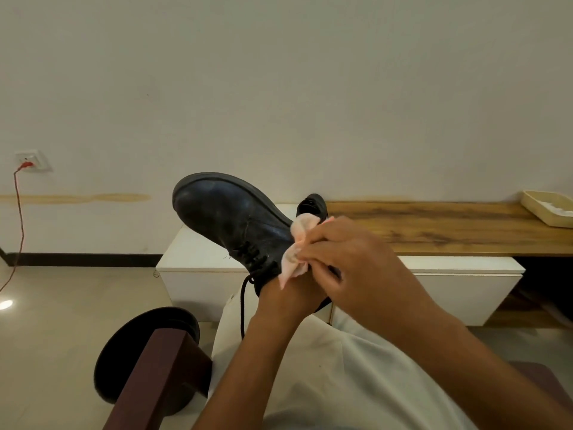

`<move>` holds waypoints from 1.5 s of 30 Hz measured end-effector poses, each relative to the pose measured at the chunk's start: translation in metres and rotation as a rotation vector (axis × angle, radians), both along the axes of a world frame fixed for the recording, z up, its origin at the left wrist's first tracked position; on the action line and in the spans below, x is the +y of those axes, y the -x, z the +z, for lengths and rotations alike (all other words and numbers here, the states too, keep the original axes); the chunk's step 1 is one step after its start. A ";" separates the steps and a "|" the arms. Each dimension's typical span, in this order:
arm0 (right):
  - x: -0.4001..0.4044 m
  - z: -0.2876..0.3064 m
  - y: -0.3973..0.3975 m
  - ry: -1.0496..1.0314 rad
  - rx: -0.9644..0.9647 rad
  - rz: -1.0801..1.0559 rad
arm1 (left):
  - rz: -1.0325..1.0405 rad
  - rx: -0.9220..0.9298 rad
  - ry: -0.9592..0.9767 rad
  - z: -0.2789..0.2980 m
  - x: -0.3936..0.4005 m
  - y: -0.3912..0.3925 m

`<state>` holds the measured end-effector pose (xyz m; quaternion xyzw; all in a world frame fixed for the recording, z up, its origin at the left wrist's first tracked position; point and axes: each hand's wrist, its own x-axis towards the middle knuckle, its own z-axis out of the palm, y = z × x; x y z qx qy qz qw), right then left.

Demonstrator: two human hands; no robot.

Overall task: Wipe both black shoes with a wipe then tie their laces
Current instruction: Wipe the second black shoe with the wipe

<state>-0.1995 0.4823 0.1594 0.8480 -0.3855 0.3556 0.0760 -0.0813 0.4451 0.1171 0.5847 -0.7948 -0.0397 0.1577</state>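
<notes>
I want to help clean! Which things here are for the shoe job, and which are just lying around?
For the job:
shoe
wipe
lace
second shoe

Lying about:
tray
red cable
socket
stool

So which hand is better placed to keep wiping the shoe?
The right hand: it pinches the wipe against the shoe. The left hand holds the shoe up from below.

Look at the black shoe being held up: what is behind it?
Behind the held shoe, the second black shoe stands on the white cabinet. Only its upper part shows; the rest is covered by the held shoe, the wipe and the right hand.
</notes>
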 end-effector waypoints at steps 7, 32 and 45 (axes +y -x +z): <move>-0.013 0.003 0.025 0.017 -0.179 -0.118 | -0.115 -0.323 0.067 -0.011 -0.011 0.005; -0.071 0.042 0.024 -0.147 -0.345 -0.123 | -0.360 -0.897 -0.046 -0.007 0.000 0.032; -0.037 -0.003 0.052 -0.325 -0.022 -0.225 | -0.376 -0.854 0.048 -0.016 0.004 0.028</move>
